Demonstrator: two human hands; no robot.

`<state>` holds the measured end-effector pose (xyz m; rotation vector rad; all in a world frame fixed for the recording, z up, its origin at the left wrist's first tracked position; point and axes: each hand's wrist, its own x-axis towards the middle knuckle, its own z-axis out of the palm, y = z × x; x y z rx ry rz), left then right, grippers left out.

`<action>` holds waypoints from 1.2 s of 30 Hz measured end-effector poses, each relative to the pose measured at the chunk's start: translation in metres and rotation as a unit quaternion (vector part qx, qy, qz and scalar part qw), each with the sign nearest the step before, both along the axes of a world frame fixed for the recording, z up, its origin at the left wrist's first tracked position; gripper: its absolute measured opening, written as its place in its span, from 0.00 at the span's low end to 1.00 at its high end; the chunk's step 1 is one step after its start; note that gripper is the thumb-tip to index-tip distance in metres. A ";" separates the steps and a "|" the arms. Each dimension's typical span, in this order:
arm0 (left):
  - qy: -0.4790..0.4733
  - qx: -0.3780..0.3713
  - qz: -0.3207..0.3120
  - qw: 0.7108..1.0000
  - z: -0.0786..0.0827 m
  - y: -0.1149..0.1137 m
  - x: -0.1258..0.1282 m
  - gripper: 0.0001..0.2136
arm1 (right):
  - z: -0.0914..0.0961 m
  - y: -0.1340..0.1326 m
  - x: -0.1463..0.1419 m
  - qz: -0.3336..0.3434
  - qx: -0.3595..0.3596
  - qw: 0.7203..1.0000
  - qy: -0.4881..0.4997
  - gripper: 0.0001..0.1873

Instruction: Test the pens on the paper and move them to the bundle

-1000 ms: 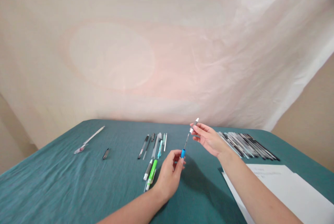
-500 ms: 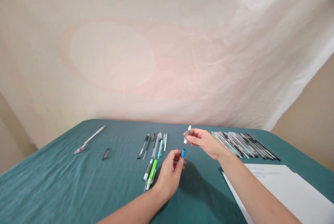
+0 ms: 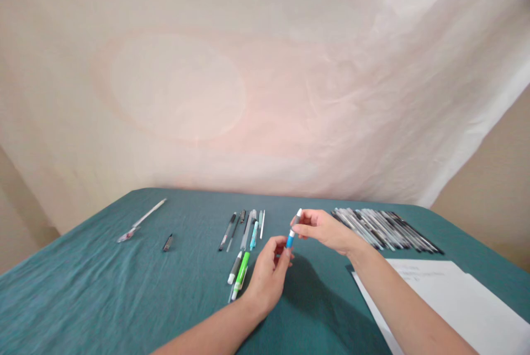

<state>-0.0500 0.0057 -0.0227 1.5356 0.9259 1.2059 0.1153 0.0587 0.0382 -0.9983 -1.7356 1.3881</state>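
My left hand is closed on the blue barrel of a pen, just above the middle of the table. My right hand pinches the pen's grey and white front section, tip upward. The two parts meet end to end, with no gap visible between them. Left of my left hand lie a bright green pen barrel and a grey and white pen front section. Beyond them rests a light blue pen part.
Several pen parts lie behind my left hand. At right is a row of several pens, with white paper sheets nearer. A small black pen part and a long white pen part lie at left on the green cloth.
My right hand has moved down, bringing the grey and white front section onto the blue barrel. The thin refill that showed between them is now hidden. My left hand stays nearly still.
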 end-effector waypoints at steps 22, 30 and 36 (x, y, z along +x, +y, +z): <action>0.002 -0.002 0.021 1.000 -0.003 0.001 0.001 0.11 | -0.011 0.001 -0.005 -0.029 0.003 1.000 -0.004 0.13; -0.003 -0.007 0.015 1.000 -0.005 0.002 0.000 0.11 | -0.016 -0.001 -0.008 -0.039 0.000 0.999 -0.001 0.14; -0.001 -0.008 0.021 1.000 -0.007 0.003 0.000 0.10 | -0.016 -0.003 -0.013 -0.059 -0.019 0.998 0.004 0.14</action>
